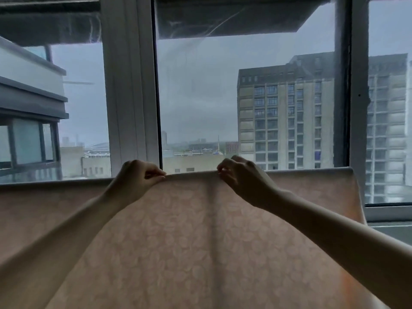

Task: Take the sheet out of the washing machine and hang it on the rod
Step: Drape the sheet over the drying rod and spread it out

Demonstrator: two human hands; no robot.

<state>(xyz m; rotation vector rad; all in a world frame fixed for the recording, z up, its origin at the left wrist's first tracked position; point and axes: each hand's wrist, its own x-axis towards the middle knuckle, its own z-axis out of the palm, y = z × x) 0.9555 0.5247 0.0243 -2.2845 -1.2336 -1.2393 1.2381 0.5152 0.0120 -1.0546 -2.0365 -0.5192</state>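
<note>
Before the window: a person stretches a pale pink sheet along its top fold, high-rise blocks and grey sky beyond the glass.
Sheet: out of the washing machine and draped, it hangs down toward the camera; its upper edge runs level across the view, just below the window frame.
Rod: hidden under the fold, if that is what carries the cloth; no bare part of it shows.
Left hand: fingers curled and pinched together on the top edge of the sheet, thumb pressed against them.
Right hand: likewise closed on the top edge, knuckles up, fingertips nipping the fabric.
Spacing: both hands hold the same edge, near each other around the centre crease, with taut cloth between them.
Why held so: probably to pull the fold flat and even along the line, so the cloth hangs without bunching.
Stage, as judged: hanging looks nearly done; smoothing and centring appear to remain.
Right end: the sheet's corner curls slightly.
</note>
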